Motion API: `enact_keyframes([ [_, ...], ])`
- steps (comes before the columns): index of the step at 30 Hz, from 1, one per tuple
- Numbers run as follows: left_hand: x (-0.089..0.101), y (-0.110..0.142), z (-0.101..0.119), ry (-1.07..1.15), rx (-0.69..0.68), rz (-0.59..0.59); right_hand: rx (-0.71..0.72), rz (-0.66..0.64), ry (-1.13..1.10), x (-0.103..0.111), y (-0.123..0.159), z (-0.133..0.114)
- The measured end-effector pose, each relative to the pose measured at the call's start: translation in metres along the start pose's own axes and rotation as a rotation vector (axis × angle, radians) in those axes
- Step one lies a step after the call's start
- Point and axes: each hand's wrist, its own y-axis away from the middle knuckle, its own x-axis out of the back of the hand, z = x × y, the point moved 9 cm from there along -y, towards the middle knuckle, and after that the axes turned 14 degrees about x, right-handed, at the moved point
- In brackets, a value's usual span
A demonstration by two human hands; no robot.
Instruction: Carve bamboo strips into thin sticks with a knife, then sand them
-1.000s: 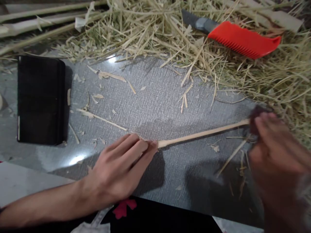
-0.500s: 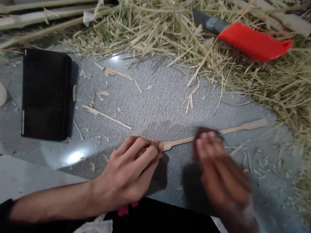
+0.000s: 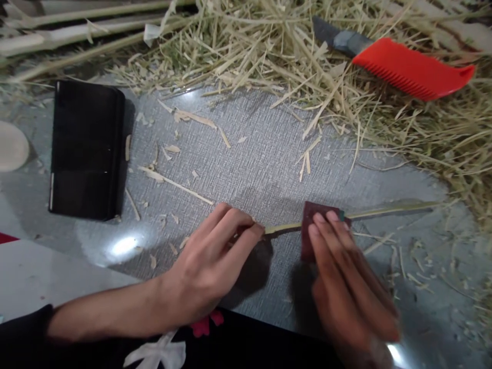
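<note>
Head view: a seemingly cut strip [image 3: 282,228] is pinched over the desk [image 3: 265,138] by the left hand [image 3: 207,266]; across it, a maroon sheet [image 3: 307,243] is covered by the right hand [image 3: 348,282] — grip closure hidden; rubbing judged unfinished.

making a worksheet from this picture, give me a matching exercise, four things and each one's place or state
1. left hand
2. dark red pad
3. red-handled tool
4. black object

A. lying on the straw
B. beneath the right hand
C. on the table, picture's left side
D. gripping the thin strip

Pairs: 1-D, 2-B, 3-A, 4-C
</note>
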Motion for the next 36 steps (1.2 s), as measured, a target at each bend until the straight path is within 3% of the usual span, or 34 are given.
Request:
enact_keyframes([
  [4,0.003,-0.002,0.002,-0.075,-0.003,0.058,0.076,-0.005,-0.138,-0.009,-0.01,-0.015],
  [8,0.005,-0.002,0.007,-0.098,-0.049,0.106,0.031,-0.018,0.026,-0.003,-0.003,0.001],
  [12,0.006,-0.001,0.007,-0.072,-0.068,0.1,0.176,-0.059,-0.114,-0.008,-0.004,-0.008],
  [16,0.005,-0.003,0.009,-0.061,-0.068,0.077,0.113,-0.033,-0.027,-0.005,-0.006,-0.003],
  [19,0.004,-0.004,0.009,-0.038,-0.057,0.06,0.171,-0.031,-0.144,-0.006,-0.007,-0.01],
  [22,0.002,-0.004,0.009,-0.027,-0.049,0.06,0.133,-0.013,-0.085,-0.004,-0.006,-0.008],
  [26,0.0,-0.003,0.008,-0.04,-0.058,0.059,0.185,-0.006,-0.162,-0.005,-0.005,-0.014],
  [30,0.0,-0.004,0.008,-0.032,-0.062,0.033,0.128,-0.045,-0.034,-0.005,-0.004,-0.007],
  [33,0.002,-0.004,0.009,-0.036,-0.081,0.036,0.182,-0.04,-0.12,-0.002,0.0,-0.008],
  [36,0.003,-0.004,0.008,-0.042,-0.067,0.054,0.082,-0.023,0.016,0.006,0.006,0.005],
])
